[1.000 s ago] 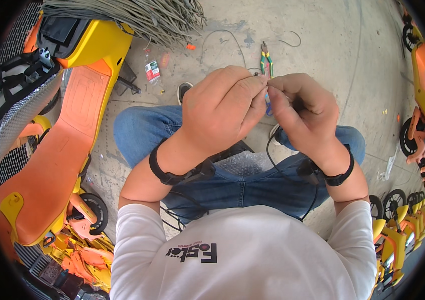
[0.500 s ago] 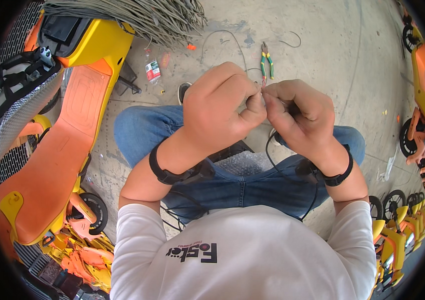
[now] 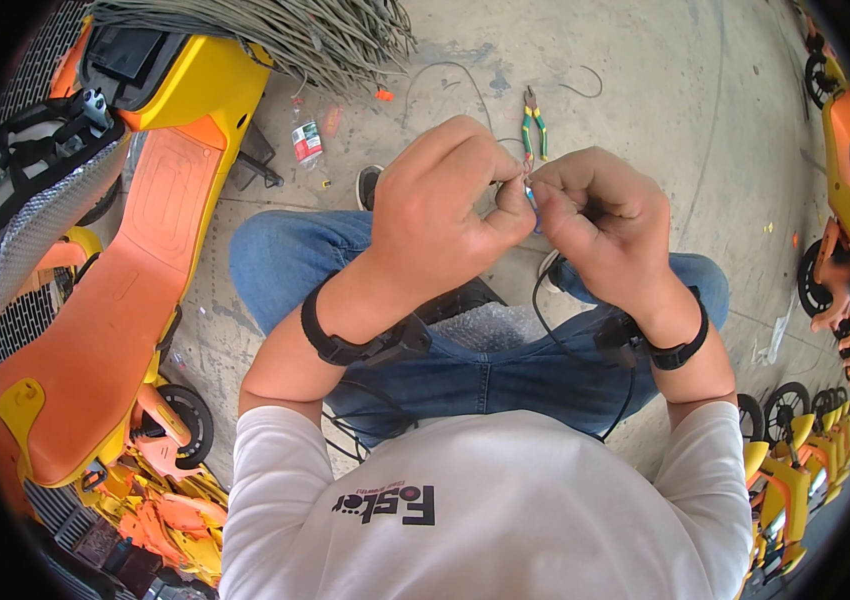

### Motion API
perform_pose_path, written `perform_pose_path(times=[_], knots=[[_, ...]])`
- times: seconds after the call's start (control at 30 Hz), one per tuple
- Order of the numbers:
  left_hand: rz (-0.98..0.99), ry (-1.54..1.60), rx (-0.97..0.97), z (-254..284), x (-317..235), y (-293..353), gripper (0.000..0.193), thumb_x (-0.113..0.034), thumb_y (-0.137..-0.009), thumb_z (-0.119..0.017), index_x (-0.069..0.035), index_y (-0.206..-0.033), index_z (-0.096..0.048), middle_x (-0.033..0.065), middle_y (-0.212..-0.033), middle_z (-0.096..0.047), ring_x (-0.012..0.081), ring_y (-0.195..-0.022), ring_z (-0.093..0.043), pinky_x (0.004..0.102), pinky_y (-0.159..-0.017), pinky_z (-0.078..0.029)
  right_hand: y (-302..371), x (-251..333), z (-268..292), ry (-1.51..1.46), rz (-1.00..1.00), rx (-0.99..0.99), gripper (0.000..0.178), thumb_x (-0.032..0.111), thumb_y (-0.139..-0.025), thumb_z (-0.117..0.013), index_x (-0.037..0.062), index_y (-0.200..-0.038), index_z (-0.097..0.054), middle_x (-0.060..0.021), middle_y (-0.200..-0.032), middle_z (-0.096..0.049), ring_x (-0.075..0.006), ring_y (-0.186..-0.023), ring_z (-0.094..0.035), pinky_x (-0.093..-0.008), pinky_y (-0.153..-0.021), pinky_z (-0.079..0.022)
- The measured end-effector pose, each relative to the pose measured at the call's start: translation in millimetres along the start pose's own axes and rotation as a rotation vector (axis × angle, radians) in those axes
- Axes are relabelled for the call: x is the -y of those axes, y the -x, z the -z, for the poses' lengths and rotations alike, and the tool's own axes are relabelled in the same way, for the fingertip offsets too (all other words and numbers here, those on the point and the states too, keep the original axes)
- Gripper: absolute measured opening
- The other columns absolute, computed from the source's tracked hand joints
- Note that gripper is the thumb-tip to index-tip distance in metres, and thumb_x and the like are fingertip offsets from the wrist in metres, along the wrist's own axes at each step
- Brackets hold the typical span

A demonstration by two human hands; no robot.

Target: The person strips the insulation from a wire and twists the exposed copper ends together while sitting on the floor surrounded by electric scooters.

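Both hands meet in front of me above my crossed legs, thumbs and fingertips pinched close together. My left hand (image 3: 453,200) is closed on a thin wire (image 3: 530,192), of which only small red and blue bits show between the fingers. My right hand (image 3: 610,215) is closed at the same wire, its thumb and forefinger pressed at the tips. The wire's finer detail is too small to tell. Just beyond the fingertips, pliers (image 3: 536,125) with green and yellow handles lie on the floor, jaws pointing away.
A grey cable (image 3: 465,72) curves over the concrete floor (image 3: 645,80) toward my hands. A large bundle of grey cables (image 3: 295,40) lies at the far left. An orange and yellow scooter (image 3: 115,270) stands on my left, near a plastic bottle (image 3: 306,143). More scooters (image 3: 790,480) line the right.
The right fingers have shifted slightly, parting a little from the left ones. A blue bit of wire now shows between the fingertips. Both hands stay pinched in nearly the same place.
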State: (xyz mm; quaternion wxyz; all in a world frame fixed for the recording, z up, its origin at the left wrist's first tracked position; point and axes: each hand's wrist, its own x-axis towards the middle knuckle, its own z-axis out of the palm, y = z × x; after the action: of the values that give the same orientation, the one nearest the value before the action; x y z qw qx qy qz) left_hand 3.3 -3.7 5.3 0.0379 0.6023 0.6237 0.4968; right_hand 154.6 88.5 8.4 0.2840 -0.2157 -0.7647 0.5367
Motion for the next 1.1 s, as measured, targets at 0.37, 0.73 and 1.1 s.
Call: perform_pose_path(times=[0.37,0.73,1.1], knots=[[0.307,0.204,0.031,3,2,-2,0.013,0.003,-0.066,-0.067,-0.004,-0.072,-0.058,0.0031,-0.067,-0.053,0.009,-0.049,-0.046,0.0249,-0.045,-0.037,-1,8,4,-0.172,-0.175,0.033,0.003,-0.001,-0.083,-0.062,0.0003,-0.085,-0.064,0.005,-0.066,-0.05,-0.0033,-0.061,-0.042,-0.0208,-0.056,-0.039],[0.672,0.569,0.259,14,12,-3,0.004,-0.005,-0.087,-0.059,-0.001,-0.086,-0.06,-0.0005,-0.073,-0.056,0.0046,-0.062,-0.05,0.0208,-0.054,-0.039,-6,7,10,-0.301,-0.265,0.045,0.001,0.001,-0.083,-0.063,0.0009,-0.083,-0.063,0.0047,-0.068,-0.057,-0.0012,-0.061,-0.045,-0.0191,-0.054,-0.036],[0.58,0.721,0.366,9,4,-1,0.027,-0.026,-0.098,-0.054,-0.002,-0.086,-0.058,0.0015,-0.071,-0.056,0.0077,-0.06,-0.052,0.0225,-0.053,-0.043,-2,3,12,-0.289,-0.183,0.115,0.001,0.002,-0.084,-0.063,0.0017,-0.085,-0.064,0.0066,-0.067,-0.053,-0.0014,-0.06,-0.041,-0.0195,-0.054,-0.035]])
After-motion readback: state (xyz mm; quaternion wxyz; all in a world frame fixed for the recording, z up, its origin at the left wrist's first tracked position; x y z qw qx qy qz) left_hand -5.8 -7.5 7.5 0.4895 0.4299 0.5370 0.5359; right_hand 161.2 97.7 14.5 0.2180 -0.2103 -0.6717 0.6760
